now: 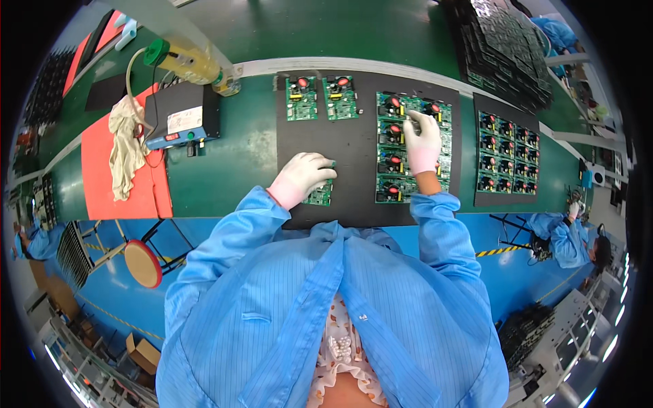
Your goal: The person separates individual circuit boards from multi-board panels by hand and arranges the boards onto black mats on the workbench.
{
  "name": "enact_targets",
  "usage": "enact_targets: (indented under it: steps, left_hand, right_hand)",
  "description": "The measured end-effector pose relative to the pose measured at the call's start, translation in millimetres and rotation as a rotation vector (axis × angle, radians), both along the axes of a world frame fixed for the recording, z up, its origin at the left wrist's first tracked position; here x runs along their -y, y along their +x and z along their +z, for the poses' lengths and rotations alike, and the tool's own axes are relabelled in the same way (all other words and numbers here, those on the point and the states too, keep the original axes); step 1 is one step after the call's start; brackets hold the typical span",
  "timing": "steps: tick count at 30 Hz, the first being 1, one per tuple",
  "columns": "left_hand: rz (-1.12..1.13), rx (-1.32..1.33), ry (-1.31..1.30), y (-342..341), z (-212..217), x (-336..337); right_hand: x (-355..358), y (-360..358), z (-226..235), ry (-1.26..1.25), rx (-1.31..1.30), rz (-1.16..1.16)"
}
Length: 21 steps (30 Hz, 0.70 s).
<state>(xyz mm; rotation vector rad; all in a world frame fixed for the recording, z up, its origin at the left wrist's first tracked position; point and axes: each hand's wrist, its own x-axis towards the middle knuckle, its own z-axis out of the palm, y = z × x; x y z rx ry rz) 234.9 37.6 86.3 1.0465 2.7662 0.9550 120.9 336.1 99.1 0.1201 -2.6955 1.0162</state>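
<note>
My left hand (302, 179), in a white glove, is closed over a single green circuit board (320, 196) near the table's front edge and hides most of it. My right hand (424, 141), gloved too, reaches over a larger grouping of green circuit boards (389, 163) with black parts and red-topped round components. Its fingers are bent together at the upper boards; what lies between the fingertips is hidden. Two separate circuit boards (301, 98) lie side by side at the far part of the black mat (347, 146).
Another group of boards (507, 155) rests on a dark mat to the right. Stacked black trays (500, 54) stand at the far right. On the left are a blue-fronted control box (185, 119), a yellow bottle (194, 66), a cloth (127, 146) and a red sheet (98, 170).
</note>
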Motion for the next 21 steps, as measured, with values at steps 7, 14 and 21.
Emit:
enact_targets:
  steps: [7,14,21]
  left_hand:
    - [0.257,-0.131,-0.149,-29.7,27.0,1.6]
    - [0.542,0.502,0.579,-68.3,23.5,-98.2]
    - [0.988,0.645,0.578,-93.5,-11.7,-167.9]
  right_hand:
    - [-64.4,-48.8,11.3,0.447,-0.117,-0.099]
    - [-82.2,-81.1,9.3,0.329,0.283,0.193]
    - [-87.0,-60.5,36.8,0.401,0.088,0.246]
